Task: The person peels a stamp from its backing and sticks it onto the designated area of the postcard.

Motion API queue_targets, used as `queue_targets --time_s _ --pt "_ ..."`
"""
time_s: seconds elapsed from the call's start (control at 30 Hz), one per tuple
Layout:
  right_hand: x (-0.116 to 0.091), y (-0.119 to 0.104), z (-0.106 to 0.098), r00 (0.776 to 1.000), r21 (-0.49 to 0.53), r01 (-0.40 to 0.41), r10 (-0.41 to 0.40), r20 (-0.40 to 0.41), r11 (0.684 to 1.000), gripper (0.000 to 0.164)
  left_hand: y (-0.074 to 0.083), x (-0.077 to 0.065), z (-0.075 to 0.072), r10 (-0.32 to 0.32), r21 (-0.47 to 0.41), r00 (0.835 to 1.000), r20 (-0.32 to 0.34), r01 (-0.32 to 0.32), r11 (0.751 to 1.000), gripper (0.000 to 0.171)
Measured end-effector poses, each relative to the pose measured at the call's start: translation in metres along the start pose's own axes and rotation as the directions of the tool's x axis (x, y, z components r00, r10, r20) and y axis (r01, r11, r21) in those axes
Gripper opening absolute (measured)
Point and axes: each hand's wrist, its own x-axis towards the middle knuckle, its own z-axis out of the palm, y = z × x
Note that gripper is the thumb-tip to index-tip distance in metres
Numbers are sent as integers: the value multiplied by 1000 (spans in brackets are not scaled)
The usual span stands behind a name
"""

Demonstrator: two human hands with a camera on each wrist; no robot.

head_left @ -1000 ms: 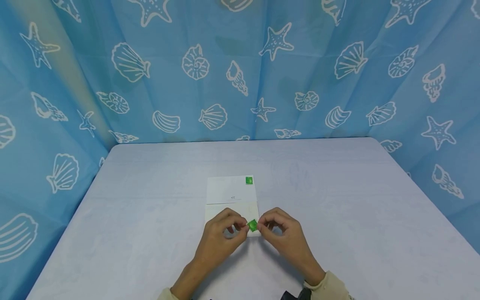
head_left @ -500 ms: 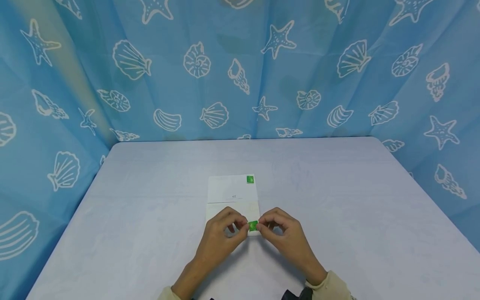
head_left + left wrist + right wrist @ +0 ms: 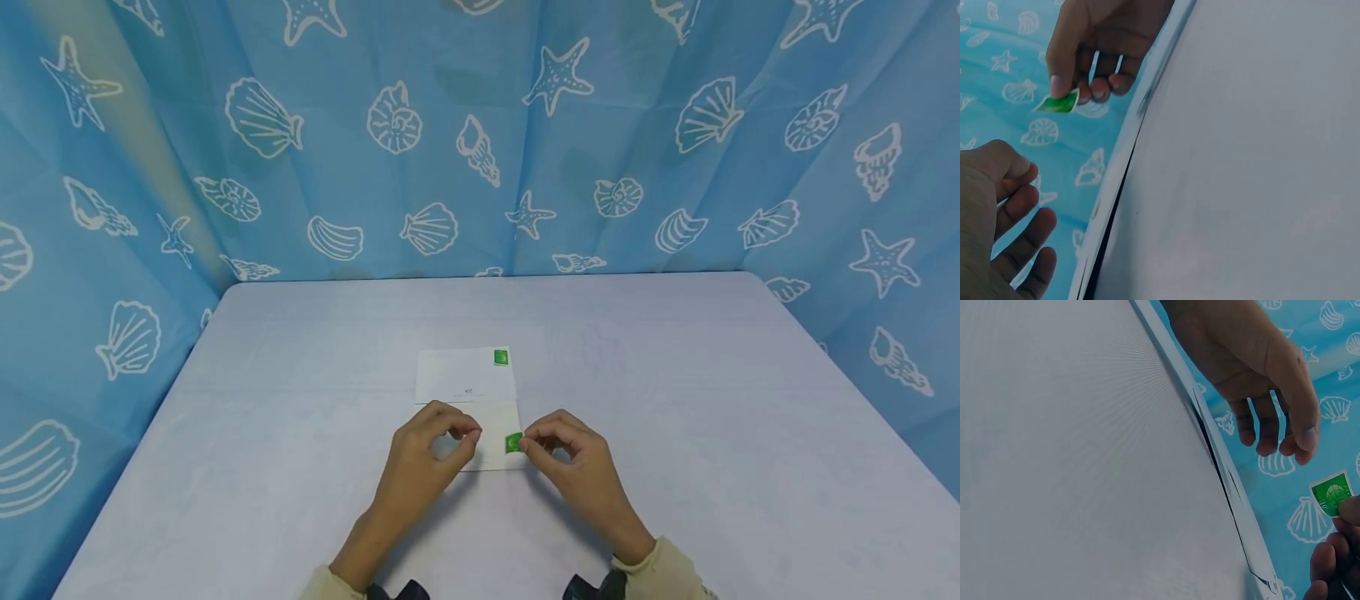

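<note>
My right hand (image 3: 573, 471) pinches a small green postage stamp (image 3: 513, 442) by its right edge, between thumb and forefinger. The stamp, white-bordered with a globe-like print in the right wrist view (image 3: 1333, 492), hangs over the right side of the nearer white envelope (image 3: 495, 421). To the left is my left hand (image 3: 423, 458), apart from the stamp; its thumb and forefinger tips meet, the other fingers loosely bent, with nothing visible between them. Behind lies a second white envelope (image 3: 457, 371), bearing a similar green stamp (image 3: 501, 357) at its top right corner.
A white-covered table (image 3: 300, 358) spreads under the envelopes. Blue curtains (image 3: 330, 142) printed with shells and starfish stand along its back and sides. Dark straps (image 3: 596, 588) show at my wrists near the lower edge.
My left hand has let go of the stamp and moved left. The stamp has turned from a tilt to nearly level and shifted slightly right, still in my right hand.
</note>
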Motion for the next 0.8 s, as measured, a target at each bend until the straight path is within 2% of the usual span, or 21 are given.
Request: queue_targets --time_s 0.8 --pt "3 3 -3 998 -42 -47 45 -35 998 4 -16 1 -28 -80 126 997 9 78 989 14"
